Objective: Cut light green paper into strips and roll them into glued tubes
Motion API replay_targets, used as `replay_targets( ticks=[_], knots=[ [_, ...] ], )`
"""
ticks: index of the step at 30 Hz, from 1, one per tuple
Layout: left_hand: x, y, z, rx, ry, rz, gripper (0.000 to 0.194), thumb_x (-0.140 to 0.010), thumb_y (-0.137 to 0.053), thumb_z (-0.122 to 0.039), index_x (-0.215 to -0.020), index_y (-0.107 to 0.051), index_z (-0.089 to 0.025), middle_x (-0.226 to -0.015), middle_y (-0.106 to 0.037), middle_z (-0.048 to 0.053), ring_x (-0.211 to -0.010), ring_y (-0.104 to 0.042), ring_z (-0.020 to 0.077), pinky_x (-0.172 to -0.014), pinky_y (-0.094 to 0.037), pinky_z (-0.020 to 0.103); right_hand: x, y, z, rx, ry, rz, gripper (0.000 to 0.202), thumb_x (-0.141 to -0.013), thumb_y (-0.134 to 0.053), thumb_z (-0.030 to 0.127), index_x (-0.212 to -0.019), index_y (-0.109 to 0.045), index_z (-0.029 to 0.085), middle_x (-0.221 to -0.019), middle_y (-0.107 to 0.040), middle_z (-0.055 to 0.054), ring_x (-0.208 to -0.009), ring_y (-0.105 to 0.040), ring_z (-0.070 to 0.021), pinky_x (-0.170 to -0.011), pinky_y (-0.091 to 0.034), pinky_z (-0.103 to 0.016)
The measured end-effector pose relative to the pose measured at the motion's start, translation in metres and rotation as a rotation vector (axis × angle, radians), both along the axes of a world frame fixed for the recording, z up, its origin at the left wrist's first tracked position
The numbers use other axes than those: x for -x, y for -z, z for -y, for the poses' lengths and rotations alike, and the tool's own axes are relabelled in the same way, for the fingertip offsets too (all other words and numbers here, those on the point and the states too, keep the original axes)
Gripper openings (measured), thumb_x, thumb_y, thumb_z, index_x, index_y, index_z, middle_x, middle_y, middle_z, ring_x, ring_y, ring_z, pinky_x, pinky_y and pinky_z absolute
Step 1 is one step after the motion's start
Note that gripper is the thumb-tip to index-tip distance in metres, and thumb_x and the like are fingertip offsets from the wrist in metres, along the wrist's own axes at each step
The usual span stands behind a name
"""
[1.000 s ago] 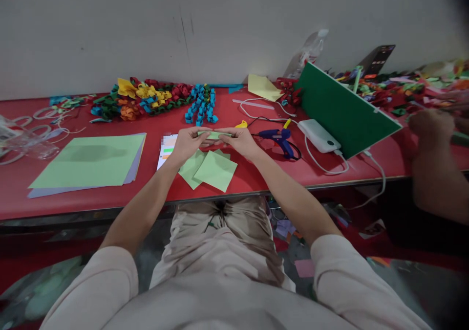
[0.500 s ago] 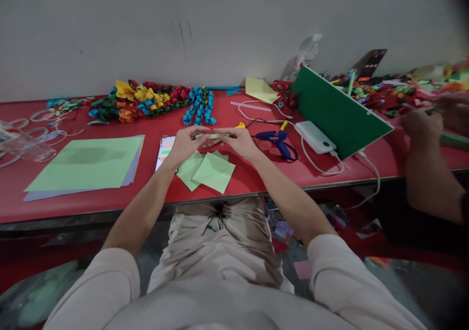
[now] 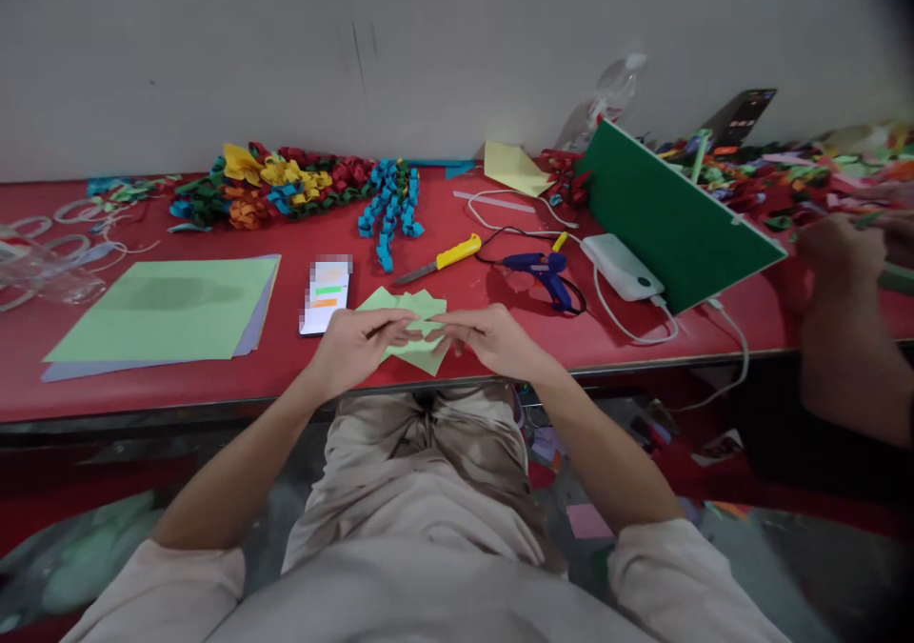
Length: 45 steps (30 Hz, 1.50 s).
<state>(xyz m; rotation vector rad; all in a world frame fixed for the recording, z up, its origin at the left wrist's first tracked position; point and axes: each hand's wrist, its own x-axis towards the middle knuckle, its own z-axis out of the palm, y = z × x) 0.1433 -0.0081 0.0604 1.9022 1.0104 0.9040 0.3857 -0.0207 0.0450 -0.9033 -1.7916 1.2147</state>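
Note:
My left hand (image 3: pixel 361 346) and my right hand (image 3: pixel 489 338) face each other over several light green paper squares (image 3: pixel 429 362) near the table's front edge. Both hands pinch a small piece of green paper (image 3: pixel 423 329) between them; its exact outline blends with the squares beneath. Just left of my left hand lies a lit phone (image 3: pixel 327 295). Beyond the squares is a yellow-handled knife (image 3: pixel 458 251), its blade pointing left. A blue glue gun (image 3: pixel 541 267) rests to the right of the knife.
Large green sheets (image 3: pixel 164 310) lie at the left beside a plastic bottle (image 3: pixel 49 270). Folded paper chains (image 3: pixel 286 186) line the back. At right stand a green board (image 3: pixel 675 214) and a white power bank (image 3: pixel 621 267) with cables. Another person's hand (image 3: pixel 843 252) works at far right.
Both hands have come down toward me with the paper, now over the squares. The phone and the knife, mostly covered before, are in plain view.

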Motion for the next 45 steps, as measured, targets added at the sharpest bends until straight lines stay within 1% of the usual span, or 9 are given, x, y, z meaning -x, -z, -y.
replay_targets(
  ticks=[4,8,12,19,24,31,34,38,45],
  knots=[
    [0.0,0.012,0.02,0.314,0.077,0.108,0.034,-0.093,-0.061,-0.054,-0.109,-0.075,-0.027,-0.089,-0.08,0.004,-0.085,-0.078,0.0254,-0.077,-0.067,0.037,-0.008,0.006,0.023,0.36,-0.151,-0.155,0.042,-0.097,-0.058,0.051,-0.126,-0.066,0.022,-0.089,-0.079,-0.007,-0.074,-0.078,-0.0208,-0.055,-0.054,-0.025],
    [-0.012,0.015,0.018,0.092,-0.008,-0.022,0.029,-0.095,-0.061,-0.049,-0.109,-0.076,-0.029,-0.089,-0.079,0.003,-0.08,-0.076,0.0228,-0.072,-0.063,0.034,-0.011,0.004,0.021,0.453,-0.022,-0.185,0.04,-0.094,-0.062,0.05,-0.117,-0.066,0.018,-0.081,-0.076,-0.006,-0.059,-0.074,-0.0162,-0.044,-0.042,-0.02],
    [-0.02,0.018,0.013,-0.226,-0.037,-0.167,0.027,-0.095,-0.062,-0.044,-0.114,-0.077,-0.031,-0.092,-0.076,0.005,-0.08,-0.071,0.0214,-0.073,-0.057,0.034,-0.013,0.007,0.014,0.333,0.094,-0.101,0.034,-0.09,-0.068,0.044,-0.115,-0.068,0.02,-0.081,-0.074,-0.003,-0.058,-0.067,-0.0126,-0.051,-0.046,-0.023],
    [-0.034,0.022,0.008,-0.17,-0.024,-0.182,0.028,-0.097,-0.057,-0.031,-0.116,-0.076,-0.025,-0.099,-0.071,0.006,-0.065,-0.058,0.0133,-0.057,-0.046,0.027,-0.026,0.014,0.008,0.11,0.276,0.168,0.025,-0.091,-0.065,0.043,-0.103,-0.07,0.021,-0.084,-0.071,-0.003,-0.065,-0.06,-0.0144,-0.058,-0.046,-0.027],
    [-0.054,0.022,0.002,-0.223,-0.049,-0.219,0.028,-0.092,-0.059,-0.018,-0.115,-0.075,-0.022,-0.097,-0.071,0.003,-0.073,-0.063,0.0123,-0.069,-0.05,0.025,-0.04,0.019,0.001,-0.051,0.332,0.255,0.026,-0.096,-0.057,0.044,-0.1,-0.068,0.021,-0.09,-0.07,-0.004,-0.073,-0.06,-0.0161,-0.065,-0.047,-0.028],
    [-0.066,0.039,-0.009,-0.287,-0.247,-0.173,0.012,-0.088,-0.066,-0.014,-0.093,-0.075,-0.018,-0.088,-0.073,0.002,-0.07,-0.064,0.012,-0.068,-0.052,0.024,-0.097,0.036,-0.004,-0.411,1.066,0.505,0.052,-0.09,-0.06,0.053,-0.126,-0.054,0.016,-0.125,-0.057,-0.021,-0.115,-0.056,-0.0327,-0.098,-0.047,-0.051],
    [-0.07,0.048,-0.012,-0.332,-0.297,-0.189,0.014,-0.086,-0.066,-0.011,-0.092,-0.076,-0.018,-0.087,-0.07,0.003,-0.07,-0.064,0.0122,-0.07,-0.053,0.025,-0.124,0.038,-0.026,-0.317,0.977,0.724,0.064,-0.082,-0.067,0.056,-0.127,-0.057,0.013,-0.127,-0.059,-0.023,-0.123,-0.052,-0.0394,-0.102,-0.043,-0.058],
    [-0.074,0.055,-0.014,-0.351,-0.346,-0.236,0.013,-0.082,-0.068,-0.009,-0.089,-0.074,-0.018,-0.08,-0.068,0.001,-0.066,-0.063,0.0122,-0.07,-0.053,0.026,-0.136,0.032,-0.041,-0.226,0.812,0.746,0.044,-0.09,-0.057,0.051,-0.107,-0.07,0.013,-0.1,-0.071,-0.018,-0.096,-0.065,-0.0339,-0.087,-0.051,-0.048],
    [-0.072,0.053,-0.01,-0.311,-0.333,-0.233,0.011,-0.084,-0.067,-0.012,-0.086,-0.074,-0.019,-0.08,-0.072,0.0,-0.068,-0.064,0.0124,-0.069,-0.053,0.024,-0.11,-0.001,0.01,-0.086,0.601,0.581,0.043,-0.091,-0.058,0.054,-0.101,-0.075,0.015,-0.075,-0.072,-0.007,-0.066,-0.064,-0.0223,-0.059,-0.047,-0.031]
  ],
)
